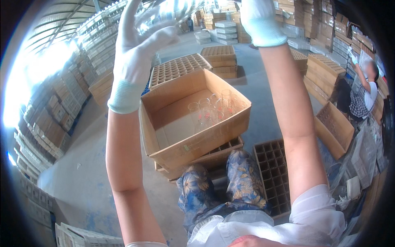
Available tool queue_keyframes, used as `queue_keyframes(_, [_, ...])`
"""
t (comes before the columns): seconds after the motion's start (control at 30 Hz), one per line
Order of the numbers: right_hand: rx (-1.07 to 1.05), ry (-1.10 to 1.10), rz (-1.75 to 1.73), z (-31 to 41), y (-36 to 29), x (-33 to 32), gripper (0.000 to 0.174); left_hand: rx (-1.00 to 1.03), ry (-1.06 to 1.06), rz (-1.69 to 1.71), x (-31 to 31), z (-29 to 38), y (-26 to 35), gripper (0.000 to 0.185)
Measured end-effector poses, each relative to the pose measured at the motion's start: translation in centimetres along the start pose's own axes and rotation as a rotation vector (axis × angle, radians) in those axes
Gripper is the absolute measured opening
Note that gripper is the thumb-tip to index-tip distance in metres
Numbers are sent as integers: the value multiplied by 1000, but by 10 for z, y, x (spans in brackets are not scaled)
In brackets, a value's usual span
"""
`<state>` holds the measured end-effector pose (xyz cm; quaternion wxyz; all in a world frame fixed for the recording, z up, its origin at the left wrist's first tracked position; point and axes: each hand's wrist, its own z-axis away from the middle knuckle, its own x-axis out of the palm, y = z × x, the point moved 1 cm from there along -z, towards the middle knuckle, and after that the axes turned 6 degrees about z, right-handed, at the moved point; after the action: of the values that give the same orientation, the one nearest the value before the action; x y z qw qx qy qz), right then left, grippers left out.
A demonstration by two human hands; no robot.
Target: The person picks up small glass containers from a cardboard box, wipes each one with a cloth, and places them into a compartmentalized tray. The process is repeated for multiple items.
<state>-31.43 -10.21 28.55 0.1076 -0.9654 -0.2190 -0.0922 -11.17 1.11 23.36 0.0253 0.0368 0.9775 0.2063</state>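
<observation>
My left hand (134, 58), in a white knit glove with a pale green cuff, is raised at the top of the view. Its thumb and fingers are around clear glassware (172, 12), which is blurred and partly cut off by the top edge. My right hand (260, 21), gloved alike, is raised too; its fingers lie beyond the top edge. Below both hands, an open cardboard box (200, 146) sits tilted in front of my knees. Several clear drinking glasses (213, 109) with red marks stand gathered in its right side.
A divided carton (273, 176) lies by my right leg. Another carton with a cell divider (182, 69) stands behind the box. To the right are an open carton (334, 129) and a seated person (367, 89) with one gloved hand raised. Stacked crates (95, 40) line the left side.
</observation>
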Motion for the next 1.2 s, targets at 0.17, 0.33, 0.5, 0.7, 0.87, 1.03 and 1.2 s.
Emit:
queue_keyframes(0.17, [184,-272,-694,14,2,-2,39,153,103,-294,12,4,-4,92])
queue_keyframes(0.33, [133,-294,193,73,25,28,35,443,162,-804,23,10,-5,87])
queue_keyframes(0.5, [281,-177,32,73,18,27,20,515,84,-739,21,7,-12,84])
queue_keyframes(0.7, [412,-231,-417,100,13,41,38,517,94,-736,23,2,-18,82])
queue_keyframes(0.87, [362,-304,-356,103,28,29,39,401,126,-738,36,7,-17,83])
queue_keyframes(1.03, [522,-132,-304,98,27,22,40,422,65,-735,26,6,-26,82])
queue_keyframes(1.2, [435,-180,-325,93,26,11,32,374,81,-608,23,13,-30,81])
